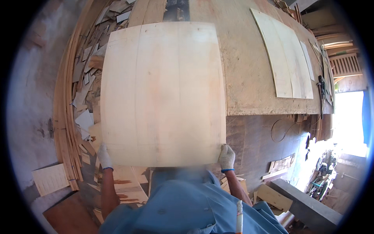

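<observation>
A large pale plywood sheet, with faint lengthwise seams and a few small knots, spreads out in front of me. My left hand, in a whitish work glove with a blue cuff, grips its near left corner. At the near right corner my right hand, gloved the same way, is closed on the sheet's edge. Most of the fingers are hidden under the sheet. Its far part lies over the wooden worktable; whether it rests there I cannot tell.
Pale veneer sheets lie on the table's right side. Wood offcuts are heaped at the left, beside long upright-looking strips along the wall. A grey beam and a loose board are at the lower right. A bright opening is at far right.
</observation>
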